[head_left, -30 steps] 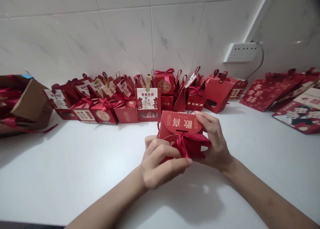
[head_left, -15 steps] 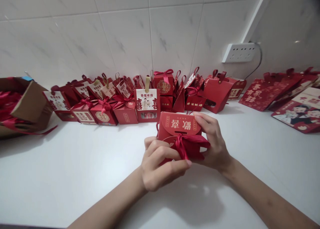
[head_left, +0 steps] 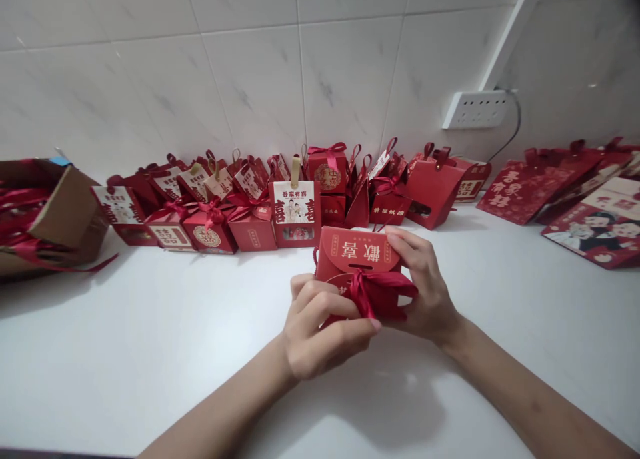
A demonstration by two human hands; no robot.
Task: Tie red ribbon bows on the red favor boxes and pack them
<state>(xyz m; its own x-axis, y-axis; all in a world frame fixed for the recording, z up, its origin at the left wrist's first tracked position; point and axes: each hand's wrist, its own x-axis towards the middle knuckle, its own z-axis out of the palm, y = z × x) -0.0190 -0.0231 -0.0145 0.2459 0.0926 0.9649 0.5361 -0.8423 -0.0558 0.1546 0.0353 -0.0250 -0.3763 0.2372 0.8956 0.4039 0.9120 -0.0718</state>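
Between my hands, above the white table, is a red gift box with gold Chinese characters that appear upside down to me. A dark red ribbon bow is tied across its near side, below a slot in the flap. My left hand grips the box's near left side, its fingers closed at the ribbon's lower tail. My right hand is wrapped round the right side, fingers on the top edge and the thumb hidden. A thin red cord shows at the box's left edge. The underside is out of sight.
Several red gift boxes stand in a row along the tiled wall. An open cardboard carton of red ribbon stands at the left. Larger red gift bags are at the right. A power strip hangs on the wall.
The view has shifted very slightly. Both hands keep the same grip on the gift box, and the bow looks unchanged.
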